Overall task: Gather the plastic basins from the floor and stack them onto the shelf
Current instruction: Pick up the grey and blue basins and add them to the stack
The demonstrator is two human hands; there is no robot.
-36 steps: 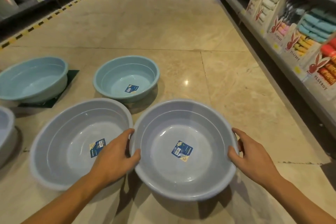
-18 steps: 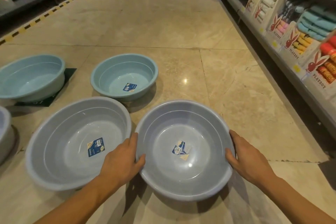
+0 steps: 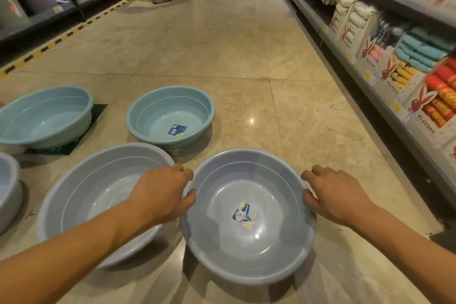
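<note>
Gripping opposite sides of its rim, the left hand [image 3: 160, 195] and right hand [image 3: 338, 195] are holding a grey basin [image 3: 222, 252], with both thumbs hooking over the edge. The basin is sitting low by the floor [image 3: 222, 52]. It is round with no long axis, and its mouth is facing up, a label [image 3: 244, 213] lying inside. Just left of it, a second grey basin [image 3: 81, 200] is lying under the left forearm. Beyond it, two teal basins [image 3: 170, 116] [image 3: 44, 116] are resting, the far-left one on a dark mat [image 3: 98, 111]. Right of it, a shelf [image 3: 370, 81] of towels [image 3: 419, 49] is running along the aisle.
</note>
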